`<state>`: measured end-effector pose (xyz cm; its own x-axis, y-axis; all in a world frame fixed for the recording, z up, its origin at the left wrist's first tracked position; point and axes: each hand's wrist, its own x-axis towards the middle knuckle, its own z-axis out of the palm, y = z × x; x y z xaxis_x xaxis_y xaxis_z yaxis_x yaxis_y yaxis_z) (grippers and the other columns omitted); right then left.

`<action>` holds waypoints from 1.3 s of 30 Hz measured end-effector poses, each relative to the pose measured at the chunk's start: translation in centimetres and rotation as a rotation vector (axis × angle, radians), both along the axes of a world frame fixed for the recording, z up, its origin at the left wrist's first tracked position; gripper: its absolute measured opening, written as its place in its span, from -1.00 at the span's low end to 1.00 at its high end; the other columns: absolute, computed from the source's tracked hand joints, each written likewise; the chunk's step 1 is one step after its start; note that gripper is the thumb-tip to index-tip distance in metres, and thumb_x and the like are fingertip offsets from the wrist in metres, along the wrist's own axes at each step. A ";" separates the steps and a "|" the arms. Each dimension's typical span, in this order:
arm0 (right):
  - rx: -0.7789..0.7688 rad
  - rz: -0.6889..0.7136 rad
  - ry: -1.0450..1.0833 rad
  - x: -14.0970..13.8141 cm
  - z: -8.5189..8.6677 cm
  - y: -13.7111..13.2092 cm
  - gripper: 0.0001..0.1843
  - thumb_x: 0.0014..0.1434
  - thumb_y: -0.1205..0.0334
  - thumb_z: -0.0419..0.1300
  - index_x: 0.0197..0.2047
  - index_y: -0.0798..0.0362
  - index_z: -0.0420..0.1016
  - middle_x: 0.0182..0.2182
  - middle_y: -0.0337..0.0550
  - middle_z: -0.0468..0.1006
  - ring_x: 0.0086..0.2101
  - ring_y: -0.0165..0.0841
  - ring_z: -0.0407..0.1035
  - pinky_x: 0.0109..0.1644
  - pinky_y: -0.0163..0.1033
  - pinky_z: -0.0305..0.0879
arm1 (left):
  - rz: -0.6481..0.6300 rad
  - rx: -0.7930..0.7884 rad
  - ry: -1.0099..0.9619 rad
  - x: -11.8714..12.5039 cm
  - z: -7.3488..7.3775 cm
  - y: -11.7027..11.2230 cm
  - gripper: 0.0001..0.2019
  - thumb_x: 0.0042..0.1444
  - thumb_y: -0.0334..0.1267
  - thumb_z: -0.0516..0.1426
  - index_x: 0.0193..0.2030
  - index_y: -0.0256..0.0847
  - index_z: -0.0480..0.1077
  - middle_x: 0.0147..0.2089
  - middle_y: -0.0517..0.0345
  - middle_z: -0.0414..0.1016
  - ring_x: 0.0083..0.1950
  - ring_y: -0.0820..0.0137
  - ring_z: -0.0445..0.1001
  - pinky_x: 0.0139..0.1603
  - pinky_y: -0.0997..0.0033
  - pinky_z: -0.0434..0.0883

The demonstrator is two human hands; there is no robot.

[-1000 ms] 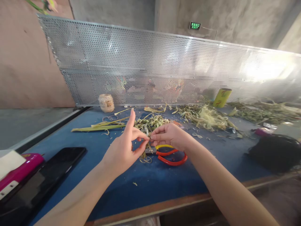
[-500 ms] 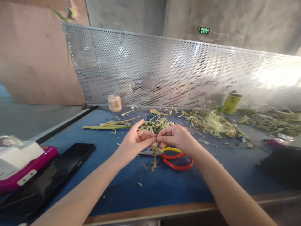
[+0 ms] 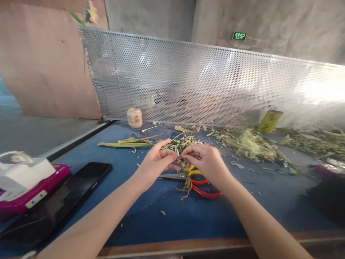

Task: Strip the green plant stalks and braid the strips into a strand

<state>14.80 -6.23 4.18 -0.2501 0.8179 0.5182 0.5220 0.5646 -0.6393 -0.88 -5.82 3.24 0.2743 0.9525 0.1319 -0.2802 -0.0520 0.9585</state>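
My left hand (image 3: 155,166) and my right hand (image 3: 208,160) meet above the table, each closed in a pinch at the top of a small piece of knotted dried plant fibre (image 3: 185,176). Loose ends of the piece hang below the fingers. What lies right between the fingertips is partly hidden. Behind and under the fibre lies a pair of scissors (image 3: 206,194) with red and yellow handles, its blades pointing left. Just beyond the hands sits a heap of shredded dry leaf bits (image 3: 183,142).
Left are green stalks (image 3: 125,144), a twine ball (image 3: 134,118), a black phone (image 3: 61,198) and a magenta device (image 3: 58,174). Right are dried fibre piles (image 3: 249,144) and a yellow-green can (image 3: 270,121). A perforated metal screen (image 3: 161,72) closes off the back; a person sits behind it.
The knotted fibre has shifted slightly right and turned, with its loose ends more spread below the fingers. Both hands keep their pinch. The whole view has swung slightly left.
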 end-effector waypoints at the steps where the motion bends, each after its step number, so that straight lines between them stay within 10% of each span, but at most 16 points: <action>1: 0.065 -0.014 -0.036 0.0 0.0 -0.1 -0.89 0.00 0.42 0.13 -0.48 0.05 0.44 -0.64 -0.33 0.43 -0.59 -0.50 0.33 -0.43 -0.39 0.25 | -0.002 -0.002 -0.001 0.0 0.0 0.0 -0.37 -0.04 -0.48 0.13 0.18 -0.37 -0.02 -0.44 0.18 0.40 -0.40 0.42 0.43 -0.37 0.33 0.46; 13: 0.449 0.045 -0.347 0.2 -0.8 0.0 -0.83 0.16 0.39 0.00 -0.35 0.08 0.40 -0.41 -0.14 0.48 -0.35 -0.40 0.37 -0.27 -0.31 0.29 | -0.009 -0.102 0.026 -0.4 0.1 0.1 -0.10 -0.14 -0.50 0.23 0.27 -0.31 -0.23 -0.36 0.05 0.50 -0.37 0.35 0.49 -0.39 0.34 0.49; 39: 0.401 0.083 -0.463 -0.1 -1.5 -0.1 -0.82 0.19 0.37 -0.04 -0.35 0.11 0.38 -0.39 -0.08 0.46 -0.34 -0.38 0.36 -0.26 -0.30 0.29 | 0.059 -0.145 0.200 -0.9 0.3 0.3 -0.09 -0.21 -0.49 0.19 0.26 -0.47 -0.25 -0.49 0.15 0.41 -0.39 0.35 0.41 -0.61 0.46 0.42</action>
<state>14.70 -6.34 2.70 -0.5771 0.5504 0.6033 0.6388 0.7645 -0.0863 -1.75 -5.52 3.51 0.2248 0.9727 -0.0585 -0.0851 0.0794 0.9932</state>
